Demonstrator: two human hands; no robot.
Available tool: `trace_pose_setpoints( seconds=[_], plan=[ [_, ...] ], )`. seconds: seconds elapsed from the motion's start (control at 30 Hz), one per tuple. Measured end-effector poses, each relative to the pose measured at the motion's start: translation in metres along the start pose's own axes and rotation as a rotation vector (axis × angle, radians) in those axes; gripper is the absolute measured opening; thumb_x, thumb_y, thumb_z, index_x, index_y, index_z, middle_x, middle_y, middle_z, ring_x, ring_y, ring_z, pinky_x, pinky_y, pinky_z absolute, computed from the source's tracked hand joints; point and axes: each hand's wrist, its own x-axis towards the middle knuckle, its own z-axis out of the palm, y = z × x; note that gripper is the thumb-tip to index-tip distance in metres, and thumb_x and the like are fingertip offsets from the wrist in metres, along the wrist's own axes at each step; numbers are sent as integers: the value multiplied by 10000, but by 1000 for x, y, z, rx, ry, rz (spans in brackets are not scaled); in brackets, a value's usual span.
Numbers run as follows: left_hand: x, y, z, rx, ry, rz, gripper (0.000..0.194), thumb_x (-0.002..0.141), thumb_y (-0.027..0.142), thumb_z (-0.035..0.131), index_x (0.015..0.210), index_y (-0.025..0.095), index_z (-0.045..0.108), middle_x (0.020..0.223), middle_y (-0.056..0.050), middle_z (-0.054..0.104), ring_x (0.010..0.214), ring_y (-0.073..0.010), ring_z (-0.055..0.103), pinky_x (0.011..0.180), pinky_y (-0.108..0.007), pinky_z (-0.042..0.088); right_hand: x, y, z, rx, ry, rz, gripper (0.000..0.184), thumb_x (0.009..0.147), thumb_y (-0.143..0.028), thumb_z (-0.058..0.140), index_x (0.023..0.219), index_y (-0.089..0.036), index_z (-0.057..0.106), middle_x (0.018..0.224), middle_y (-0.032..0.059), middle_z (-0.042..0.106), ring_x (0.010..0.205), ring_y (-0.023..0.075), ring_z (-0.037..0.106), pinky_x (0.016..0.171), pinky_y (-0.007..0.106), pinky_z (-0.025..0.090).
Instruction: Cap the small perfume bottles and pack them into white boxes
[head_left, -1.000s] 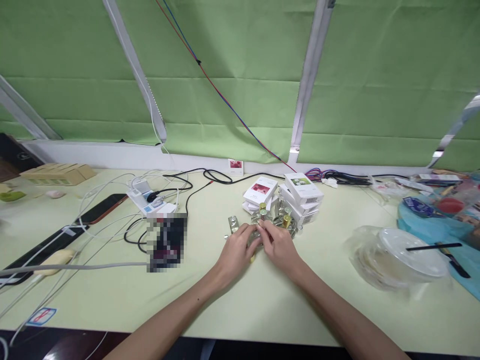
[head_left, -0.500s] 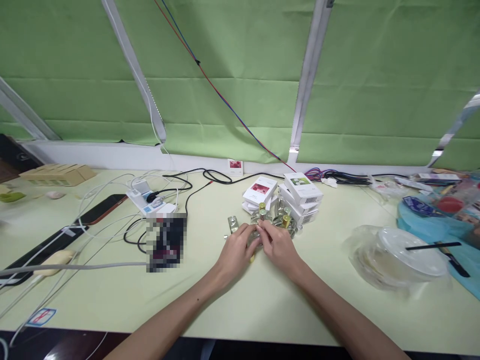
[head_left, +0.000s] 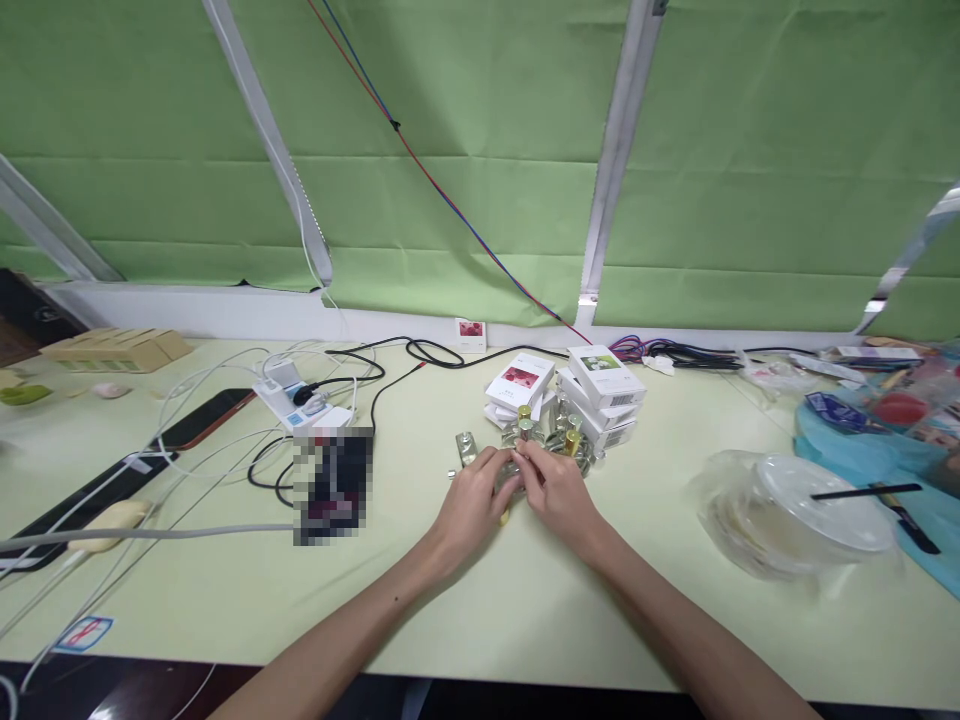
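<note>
My left hand (head_left: 472, 490) and my right hand (head_left: 561, 492) meet at the middle of the table, fingers bent and closed together. What lies between the fingertips is mostly hidden; a small yellow piece (head_left: 504, 517) peeks out below my left hand. Just beyond the fingertips stand several small glass bottles with gold and silver caps (head_left: 526, 429). Another gold-capped bottle (head_left: 572, 441) is beside my right hand. To the left of my left hand lies a small clear bottle (head_left: 466, 447), a little silver part (head_left: 451, 474) close by.
White boxes with a red picture (head_left: 519, 378) and a green picture (head_left: 604, 372) are stacked behind the bottles. A pixelated dark device (head_left: 334, 485), cables and a power strip (head_left: 289, 400) are on the left. A lidded bowl in plastic (head_left: 817, 500) and a knife (head_left: 909, 522) are right.
</note>
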Motion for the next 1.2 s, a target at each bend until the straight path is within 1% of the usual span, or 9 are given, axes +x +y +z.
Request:
trace_pose_setpoints(
  seconds=[0.2,0.4,0.6,0.83,1.07,1.2],
  plan=[
    [1,3,-1,9,-16,-19,151,978,227,532,1095,193,620,1012,-54,639,703,-164,603,662,-293,487,-1,-1,0,-6,18,3,208,1034,-211,414,871,-222,544,675,7,646,544,150,622,546,238,450],
    [1,1,0,-1,7,11,156,973,230,534,1093,198,628,988,-53,646,719,-167,611,672,-295,500,-2,1,0,-13,31,-12,182,1042,-215,423,952,-210,581,747,31,706,608,165,685,563,239,469],
    [1,-1,0,-3,6,10,166,972,231,537,1110,204,627,1000,-53,646,714,-165,612,671,-290,501,-3,3,2,-4,29,15,185,1047,-239,418,1004,-202,593,740,27,705,595,163,680,563,243,478],
    [2,3,-2,2,-4,7,166,975,220,530,1108,199,627,1011,-54,646,709,-161,609,674,-292,499,-3,2,2,8,51,35,162,1038,-266,447,1039,-190,589,637,-15,643,507,152,612,524,244,435],
    [1,3,-2,-2,-13,9,148,983,220,529,1098,192,619,1007,-54,646,721,-161,604,687,-294,493,-3,0,0,36,48,82,206,1037,-309,458,1054,-178,616,573,-43,559,487,143,563,535,237,416],
    [1,5,-3,-9,-20,-6,142,982,213,528,1087,191,622,1003,-51,647,732,-165,608,687,-292,491,-3,0,-1,42,23,111,237,1034,-328,463,1076,-163,628,553,-57,511,479,139,535,537,235,408]
  ],
)
